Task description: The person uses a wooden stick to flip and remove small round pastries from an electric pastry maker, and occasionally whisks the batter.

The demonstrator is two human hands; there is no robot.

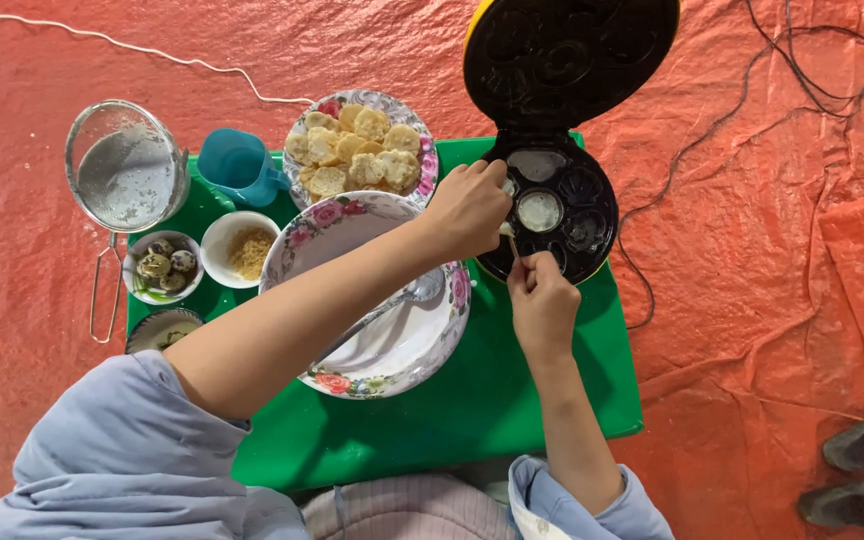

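At your far left a metal sieve [127, 178] sits beside a bowl of speckled eggs [162, 266] on the green board [472, 400]. Next comes the large floral bowl [392, 340] with a spoon [392, 303]. Your left hand [469, 206] pinches something small at the black mould pan [562, 205]; what it is, you cannot tell. Your right hand [542, 300], just below, grips a thin stick [513, 243] at the pan's edge.
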